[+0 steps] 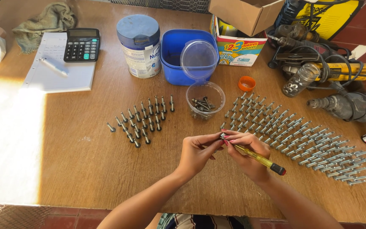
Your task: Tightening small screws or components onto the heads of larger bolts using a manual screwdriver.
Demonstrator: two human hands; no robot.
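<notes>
Blue-lidded tin (139,46), blue tub (174,59), colourful carton (237,48) beyond the right hand (247,154)

At the back of the wooden table stands a round tin (139,46) with a blue lid and a white-and-blue label. Just to its right sits a blue plastic tub (178,53), a clear round lid (198,59) leaning against its front. Next comes a small white carton (237,47) printed in bright colours, and above it an open brown cardboard box (246,13) (only partly in view). Far left, a black calculator (81,44) lies on a notepad (58,68), its grey screen blank. A yellow-and-black sign (329,17) leans at the back right.
</notes>
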